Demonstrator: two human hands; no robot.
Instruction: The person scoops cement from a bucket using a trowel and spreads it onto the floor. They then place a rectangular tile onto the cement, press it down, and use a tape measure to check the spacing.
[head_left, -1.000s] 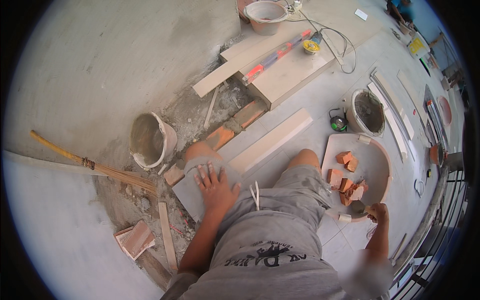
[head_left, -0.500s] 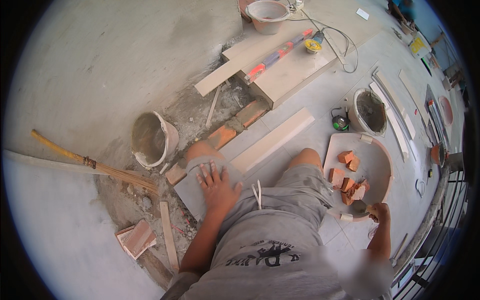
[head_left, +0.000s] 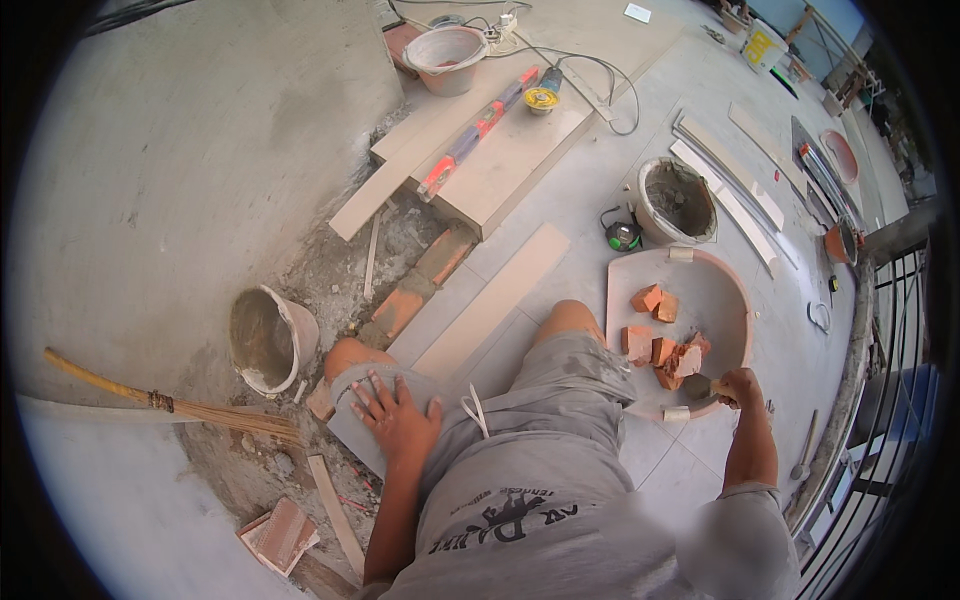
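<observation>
My left hand [head_left: 398, 422] rests with spread fingers on my left thigh at the knee. My right hand [head_left: 738, 390] grips the handle of a trowel [head_left: 700, 386], whose grey blade is down in a shallow pinkish tub [head_left: 735, 300] beside my right leg. Several broken orange brick pieces [head_left: 640, 342] lie in the tub next to the blade. A long beige tile strip [head_left: 505, 290] lies in front of my knees, beside a short row of mortared bricks [head_left: 405, 302].
Around me: a mortar bucket [head_left: 675, 205], empty-looking bucket [head_left: 260, 335], tape measure [head_left: 622, 235], straw broom [head_left: 120, 383], spirit level [head_left: 470, 140] and angle grinder [head_left: 545, 95] on a stepped slab [head_left: 510, 180], cables, loose tile strips [head_left: 725, 195], and a railing [head_left: 890, 380] at right.
The view has swung, moving most things leftward and upper-right things out toward the rim. My right hand and trowel shifted slightly within the tub; my left hand stays on my thigh.
</observation>
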